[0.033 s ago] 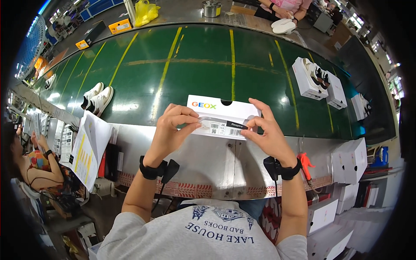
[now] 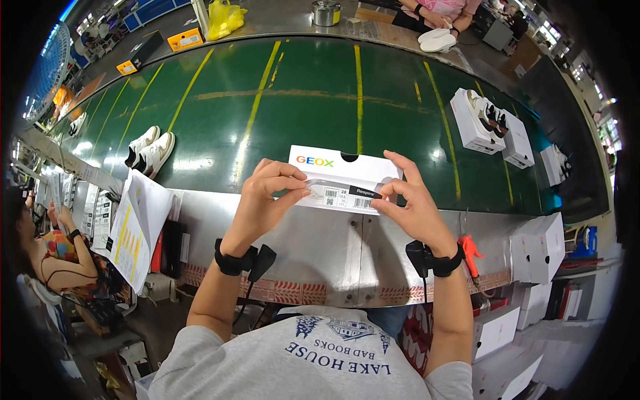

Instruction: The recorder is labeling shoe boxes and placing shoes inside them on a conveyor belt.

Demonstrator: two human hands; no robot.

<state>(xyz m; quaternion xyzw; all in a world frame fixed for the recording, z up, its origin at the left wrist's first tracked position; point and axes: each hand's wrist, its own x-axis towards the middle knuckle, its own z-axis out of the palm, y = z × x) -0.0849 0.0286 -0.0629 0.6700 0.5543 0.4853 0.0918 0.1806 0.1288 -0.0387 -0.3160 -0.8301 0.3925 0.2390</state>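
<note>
A white shoebox [image 2: 367,167] is in front of me at the near edge of the green conveyor, its printed end panel facing me. A dark half-round notch sits at the panel's upper edge. Across its lower part runs a barcode label [image 2: 332,195] with a black patch. My left hand [image 2: 265,200] is closed, thumb and forefinger pinching at the label's left end. At its right end my right hand [image 2: 410,203] pinches too, while one finger stretches up by the box's right corner. Whether the label is fully stuck down I cannot tell.
A pair of white sneakers [image 2: 152,152] stands left on the conveyor [image 2: 307,100]. Boxes with shoes on top [image 2: 477,127] are at the right. Below lies a metal ledge [image 2: 320,247] with an orange-handled tool [image 2: 471,253]. Papers [image 2: 137,230] hang left; white boxes [image 2: 537,250] stand right.
</note>
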